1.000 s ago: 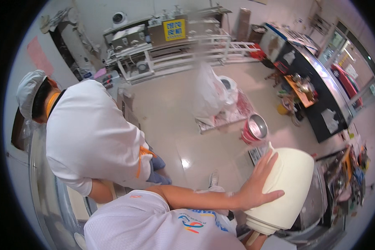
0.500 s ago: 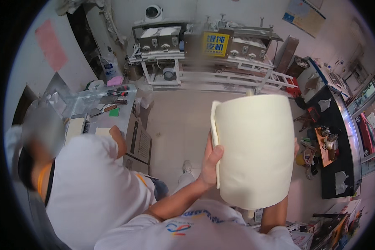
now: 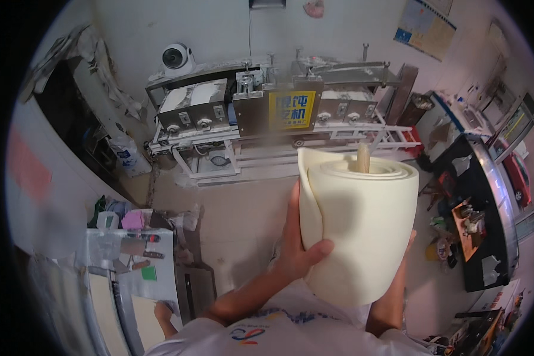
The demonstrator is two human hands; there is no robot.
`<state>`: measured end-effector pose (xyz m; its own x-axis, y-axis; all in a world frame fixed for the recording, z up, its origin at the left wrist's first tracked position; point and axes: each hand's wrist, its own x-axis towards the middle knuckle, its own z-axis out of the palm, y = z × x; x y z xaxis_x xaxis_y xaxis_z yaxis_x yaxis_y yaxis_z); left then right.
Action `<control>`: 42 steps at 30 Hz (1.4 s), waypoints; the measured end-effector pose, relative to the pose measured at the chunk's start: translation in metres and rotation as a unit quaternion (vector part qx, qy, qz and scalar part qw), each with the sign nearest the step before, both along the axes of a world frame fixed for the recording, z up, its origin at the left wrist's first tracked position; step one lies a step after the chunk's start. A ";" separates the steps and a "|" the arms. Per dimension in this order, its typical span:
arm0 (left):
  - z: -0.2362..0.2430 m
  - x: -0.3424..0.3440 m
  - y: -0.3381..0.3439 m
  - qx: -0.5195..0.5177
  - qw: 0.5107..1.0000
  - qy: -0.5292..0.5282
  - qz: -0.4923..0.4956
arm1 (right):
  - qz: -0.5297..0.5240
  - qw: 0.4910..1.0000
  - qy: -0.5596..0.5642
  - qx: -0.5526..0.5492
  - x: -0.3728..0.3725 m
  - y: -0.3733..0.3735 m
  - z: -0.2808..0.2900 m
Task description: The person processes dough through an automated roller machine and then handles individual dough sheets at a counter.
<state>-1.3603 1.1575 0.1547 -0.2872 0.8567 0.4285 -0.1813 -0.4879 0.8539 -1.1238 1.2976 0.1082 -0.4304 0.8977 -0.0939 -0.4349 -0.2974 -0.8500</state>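
Observation:
A thick roll of pale cream dough sheet (image 3: 362, 231) is held up in front of my chest, wound around a wooden rod (image 3: 363, 159) whose end sticks out of the top. The spiral of layers shows at the upper end, and a loose flap of the sheet stands off along the left side. My left hand (image 3: 302, 252) grips that left side, thumb across the front and fingers behind the flap. On the far right side my right hand (image 3: 411, 238) presses against the roll; most of its fingers are hidden behind the dough.
Ahead stands a floury metal dough-sheeting machine (image 3: 279, 113) on a white frame. At lower left, a co-worker's hand (image 3: 162, 311) rests on pale sheets on a metal table (image 3: 160, 240) with knives and a green scraper (image 3: 149, 273). A dark counter (image 3: 477, 219) runs along the right.
The roll has tilted, bringing its upper end and the rod into view. My view has shifted toward the machine, and the co-worker's body has mostly left the picture.

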 end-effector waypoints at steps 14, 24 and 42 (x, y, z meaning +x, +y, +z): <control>0.020 -0.122 0.394 0.019 0.995 -0.016 -0.095 | -0.119 0.992 -0.013 -0.037 -0.094 0.305 -0.034; 0.028 -0.137 0.692 0.034 0.973 -0.136 -0.185 | -0.200 0.975 -0.079 0.051 -0.091 0.554 0.033; 0.121 -0.080 1.165 -0.154 0.947 -0.260 -0.107 | 0.255 0.959 0.120 0.002 -0.112 1.133 0.167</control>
